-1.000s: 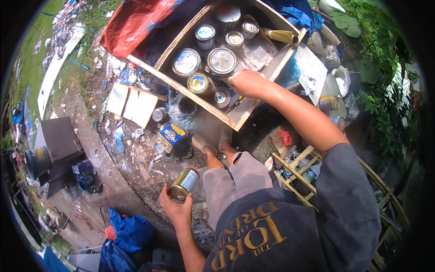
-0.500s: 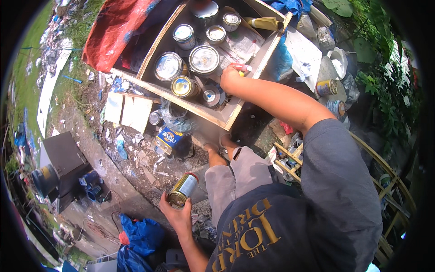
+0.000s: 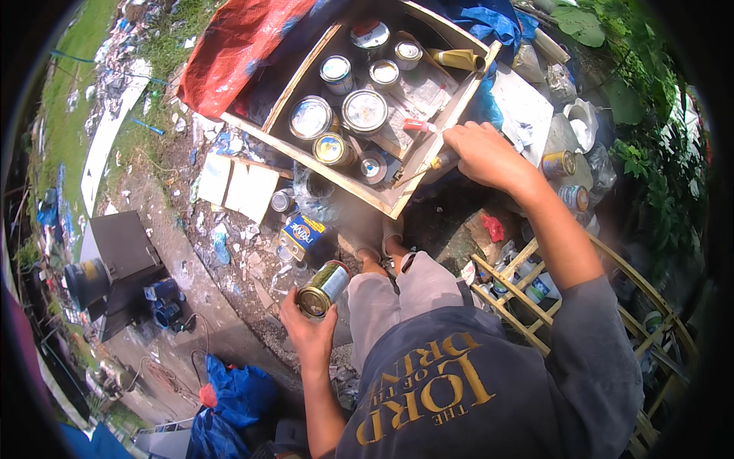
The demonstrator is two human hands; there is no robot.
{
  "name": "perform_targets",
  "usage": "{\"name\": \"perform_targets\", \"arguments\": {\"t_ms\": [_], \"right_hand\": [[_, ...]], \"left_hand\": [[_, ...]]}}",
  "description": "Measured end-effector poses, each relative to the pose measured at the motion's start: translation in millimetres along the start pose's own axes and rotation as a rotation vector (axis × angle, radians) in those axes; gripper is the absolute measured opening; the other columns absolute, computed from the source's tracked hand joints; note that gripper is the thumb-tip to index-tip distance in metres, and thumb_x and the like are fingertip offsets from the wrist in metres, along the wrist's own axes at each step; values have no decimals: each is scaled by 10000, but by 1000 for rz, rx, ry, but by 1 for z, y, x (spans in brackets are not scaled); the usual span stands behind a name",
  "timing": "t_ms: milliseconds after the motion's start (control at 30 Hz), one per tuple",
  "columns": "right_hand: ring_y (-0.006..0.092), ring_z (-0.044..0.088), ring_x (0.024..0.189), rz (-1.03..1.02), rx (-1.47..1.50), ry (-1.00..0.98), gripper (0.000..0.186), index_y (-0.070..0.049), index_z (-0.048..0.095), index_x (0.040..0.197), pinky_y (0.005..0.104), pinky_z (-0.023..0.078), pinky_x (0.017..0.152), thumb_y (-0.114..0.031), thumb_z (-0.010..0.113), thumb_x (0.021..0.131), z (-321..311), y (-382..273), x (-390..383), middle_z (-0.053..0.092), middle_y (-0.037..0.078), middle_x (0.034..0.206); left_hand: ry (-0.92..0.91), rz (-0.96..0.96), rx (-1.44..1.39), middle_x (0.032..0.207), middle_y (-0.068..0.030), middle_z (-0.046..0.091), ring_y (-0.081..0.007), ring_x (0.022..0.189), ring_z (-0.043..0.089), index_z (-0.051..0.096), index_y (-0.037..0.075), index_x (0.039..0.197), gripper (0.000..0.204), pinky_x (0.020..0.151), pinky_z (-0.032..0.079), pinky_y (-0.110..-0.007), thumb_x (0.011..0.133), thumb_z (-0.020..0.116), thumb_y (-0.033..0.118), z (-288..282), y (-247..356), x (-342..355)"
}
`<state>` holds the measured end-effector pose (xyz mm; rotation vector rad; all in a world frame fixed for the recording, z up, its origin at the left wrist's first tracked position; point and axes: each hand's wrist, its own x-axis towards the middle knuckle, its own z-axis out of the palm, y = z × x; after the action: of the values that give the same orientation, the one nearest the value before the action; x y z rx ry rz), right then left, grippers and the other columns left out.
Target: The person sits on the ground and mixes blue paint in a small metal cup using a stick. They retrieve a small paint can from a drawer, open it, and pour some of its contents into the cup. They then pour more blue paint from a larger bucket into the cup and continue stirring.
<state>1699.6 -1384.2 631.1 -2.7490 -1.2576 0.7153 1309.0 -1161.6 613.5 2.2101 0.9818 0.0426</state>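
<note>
My left hand [image 3: 312, 330] is wrapped round a metal paint can [image 3: 327, 288] with a gold end, a pale label and a red rim, tilted on its side. My right hand [image 3: 483, 155] is closed at the right wall of a wooden box [image 3: 417, 174]. A slim tool with a yellowish handle [image 3: 441, 160] extends from its fingers; its exact kind is unclear. A red-and-white tube [image 3: 418, 125] lies in the box beside that hand. Several paint cans stand in the box, including a wide white-topped can [image 3: 365, 112] and a yellow-topped can [image 3: 332, 149].
A red tarp [image 3: 237, 53] covers the box's left side. On the littered ground lie a blue carton [image 3: 303, 233] and a pale board [image 3: 237, 187]. A wooden lattice [image 3: 520, 294] is at my right, and a dark metal cabinet [image 3: 122, 245] stands at the left.
My right hand has moved right, out of the box's interior, with the yellow-handled tool. The red-and-white tube stays in the box. My left hand still holds the can, turned slightly.
</note>
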Motion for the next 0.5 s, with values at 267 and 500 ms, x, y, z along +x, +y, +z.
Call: {"name": "perform_targets", "arguments": {"t_ms": [267, 500], "right_hand": [[347, 568, 1146, 320, 764, -7, 410, -155, 620, 1368, 436, 456, 1000, -308, 641, 989, 95, -15, -145, 610, 154, 1122], [321, 641, 1095, 847, 1149, 134, 367, -4, 568, 1205, 404, 484, 940, -254, 662, 953, 171, -52, -272, 665, 200, 1137]], "left_hand": [[-266, 381, 110, 1223, -213, 561, -403, 1169, 515, 519, -10, 1305, 757, 1037, 410, -494, 657, 877, 152, 9, 57, 21], [-584, 793, 98, 1176, -180, 587, -378, 1124, 540, 571, 2, 1241, 658, 986, 451, -473, 668, 848, 172, 73, 131, 30]]}}
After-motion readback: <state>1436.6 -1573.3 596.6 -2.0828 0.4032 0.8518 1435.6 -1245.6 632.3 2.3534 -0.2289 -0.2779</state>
